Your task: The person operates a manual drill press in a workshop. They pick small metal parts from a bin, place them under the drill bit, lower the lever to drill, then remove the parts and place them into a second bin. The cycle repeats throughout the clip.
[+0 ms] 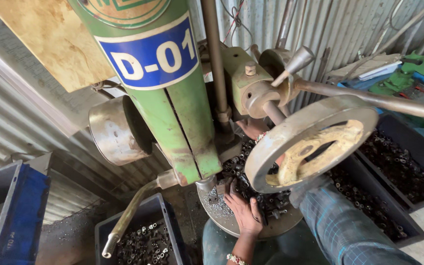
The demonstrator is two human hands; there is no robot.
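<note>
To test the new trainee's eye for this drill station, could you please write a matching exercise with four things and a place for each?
Things:
1. left hand
2. handwheel
3. grey crate
4. blue bin

Places:
A. at the far left edge of the view
B. on the round table under the green drill head
C. lower left of the table, holding small dark metal parts
D. right of the drill head, in front of the right hand

Pairs: 1-B, 2-D, 3-C, 4-A
</note>
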